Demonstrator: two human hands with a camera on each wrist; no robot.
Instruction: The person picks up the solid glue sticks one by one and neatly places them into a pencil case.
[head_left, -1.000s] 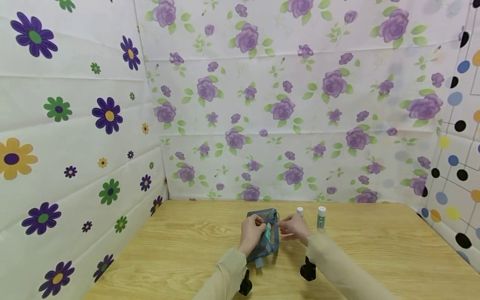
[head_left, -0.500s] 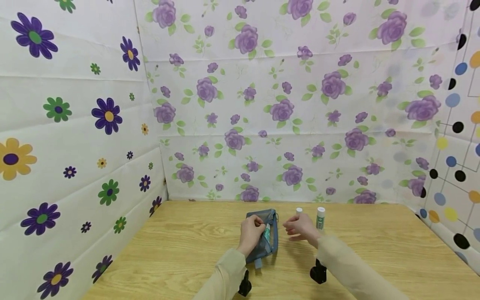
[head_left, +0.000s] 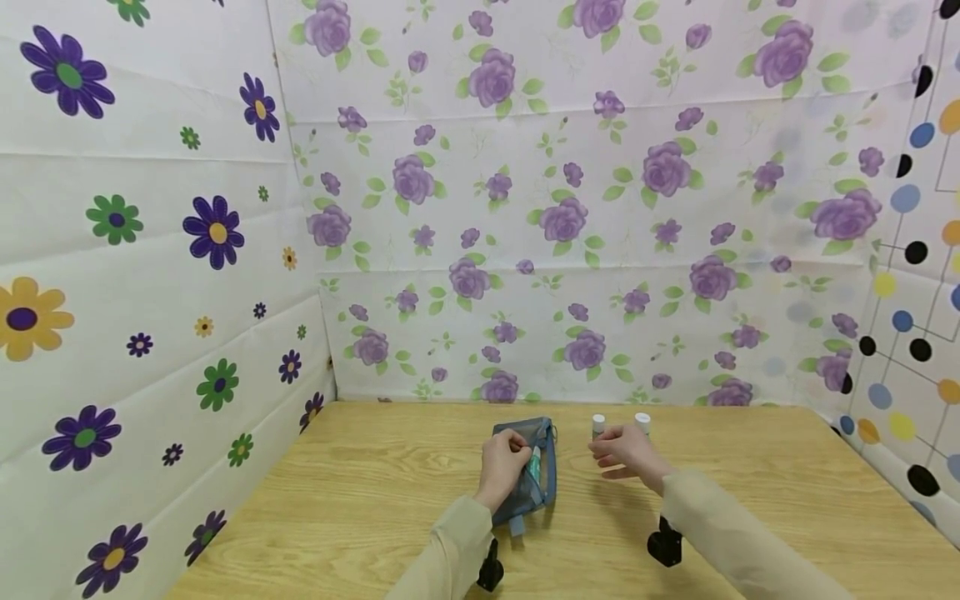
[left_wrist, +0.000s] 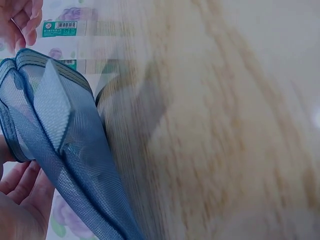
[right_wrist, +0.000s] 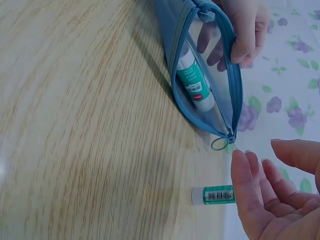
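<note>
My left hand (head_left: 504,468) grips the upper edge of a blue mesh zip pouch (right_wrist: 182,35) and holds its mouth open to the right. Inside the pouch lies a green-and-white glue stick (right_wrist: 194,79), its end near the opening. Two more glue sticks stand upright on the table, a left one (head_left: 598,423) and a right one (head_left: 642,420). My right hand (head_left: 628,452), holding nothing, hovers in front of them with fingers extended and thumb apart, partly covering both in the head view. A glue stick (right_wrist: 218,194) shows just beside its fingertips in the right wrist view.
The pouch rests on a wood-grain table (head_left: 360,492). Flower-printed sheets (head_left: 465,208) stand behind and to the left, and a dotted sheet (head_left: 907,350) closes the right side. A black wrist device (head_left: 664,543) hangs under the right sleeve, another (head_left: 491,568) under the left.
My right hand has moved right, away from the pouch's mouth, and is now in front of the two standing glue sticks. The left hand keeps its grip on the pouch in place.
</note>
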